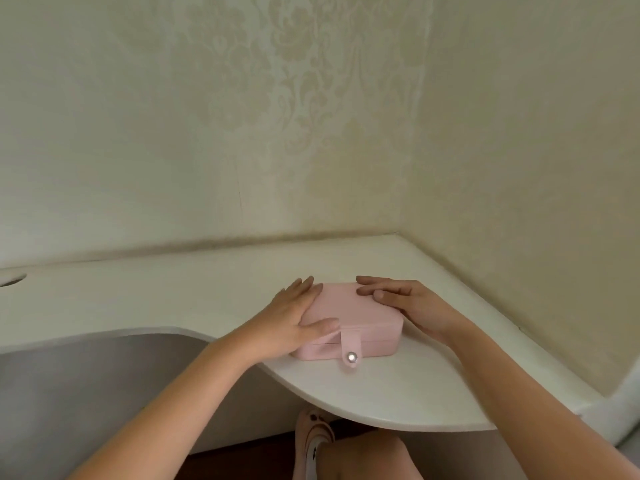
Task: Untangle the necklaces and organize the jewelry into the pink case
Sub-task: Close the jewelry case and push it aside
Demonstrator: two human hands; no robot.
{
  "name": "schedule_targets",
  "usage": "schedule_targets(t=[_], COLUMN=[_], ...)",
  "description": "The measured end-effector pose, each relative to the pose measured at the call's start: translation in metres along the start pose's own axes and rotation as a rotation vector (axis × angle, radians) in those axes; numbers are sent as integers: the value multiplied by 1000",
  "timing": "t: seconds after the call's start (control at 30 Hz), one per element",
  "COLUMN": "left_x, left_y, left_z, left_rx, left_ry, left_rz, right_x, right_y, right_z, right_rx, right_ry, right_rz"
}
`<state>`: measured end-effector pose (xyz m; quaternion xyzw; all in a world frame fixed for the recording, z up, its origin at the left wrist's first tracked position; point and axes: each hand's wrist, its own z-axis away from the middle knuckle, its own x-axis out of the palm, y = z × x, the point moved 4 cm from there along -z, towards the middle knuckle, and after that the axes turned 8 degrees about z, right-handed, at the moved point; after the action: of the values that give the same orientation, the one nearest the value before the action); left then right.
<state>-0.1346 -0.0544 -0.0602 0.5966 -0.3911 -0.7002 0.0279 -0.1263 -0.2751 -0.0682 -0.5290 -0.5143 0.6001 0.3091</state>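
Observation:
A closed pink jewelry case [360, 317] lies on the white curved desk [398, 393], near its front edge. Its strap with a silver snap button [352, 357] hangs down the front wall. My left hand [294, 317] rests flat against the case's left side, thumb laid on the lid's front edge. My right hand [405, 303] lies on the lid's far right corner with straight fingers. No necklaces or other jewelry are in sight.
The desk sits in a corner between two patterned cream walls [311, 116]. A round cable hole [12, 280] shows at the far left of the desk. Below the desk edge are my knee [367, 455] and a pink slipper [313, 433].

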Motion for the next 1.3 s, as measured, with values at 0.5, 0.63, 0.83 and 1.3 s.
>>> schedule_targets(t=[0.5,0.63,0.83,1.3], left_x=[7,8,12,5], left_y=[47,47,46,37], left_z=[-36,-36,-36,-42], left_rx=[-206,-185,-188,41], left_ry=[-283,-278,-246,-39], left_rz=[-443,-479,-482,-432], right_x=[0,-1,-1,-21], right_y=[1,2,2,8], right_z=[-1,-1,0,6], right_rx=[-43,-32,-29,286], right_ry=[-11,-18,-15,14], right_rz=[18,-1,-7,-12])
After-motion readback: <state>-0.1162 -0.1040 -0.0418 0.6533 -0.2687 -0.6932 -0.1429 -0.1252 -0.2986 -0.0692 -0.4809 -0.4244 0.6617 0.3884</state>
